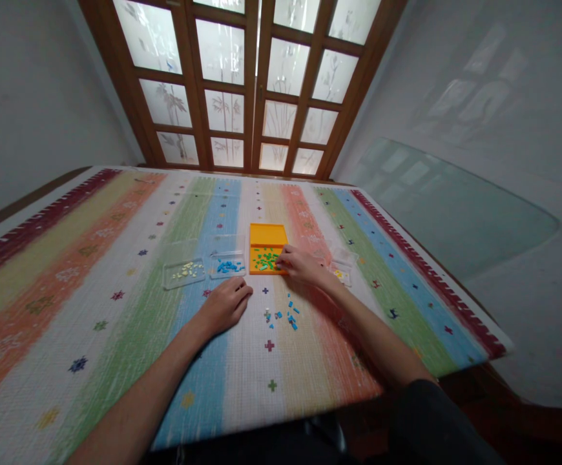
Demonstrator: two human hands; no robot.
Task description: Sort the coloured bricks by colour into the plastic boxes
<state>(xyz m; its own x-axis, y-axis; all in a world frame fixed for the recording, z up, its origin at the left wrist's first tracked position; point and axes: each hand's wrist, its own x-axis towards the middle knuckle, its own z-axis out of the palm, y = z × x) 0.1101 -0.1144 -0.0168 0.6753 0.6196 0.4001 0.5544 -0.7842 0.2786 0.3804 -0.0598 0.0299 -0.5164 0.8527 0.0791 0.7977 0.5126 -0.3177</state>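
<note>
An orange box (268,234) with its lid raised stands on the table, and small green toy bricks (261,259) lie scattered inside. My right hand (300,265) reaches over the box's right side, fingers pinched together among the green bricks. Whatever they hold is too small to make out. Resting on the cloth in front of a clear tray, my left hand (227,303) has loosely bent fingers and shows nothing in them. That tray (211,274) contains small blue bricks (230,266). Loose blue bricks (292,320) are scattered on the cloth between my forearms.
A second clear tray (165,281) with pale yellow pieces (187,269) sits at the left. Behind my right wrist, another clear tray (349,279) holds yellow and white pieces, partly hidden. A striped cloth (116,323) covers the table. Wooden glass-paned doors (252,90) stand beyond it.
</note>
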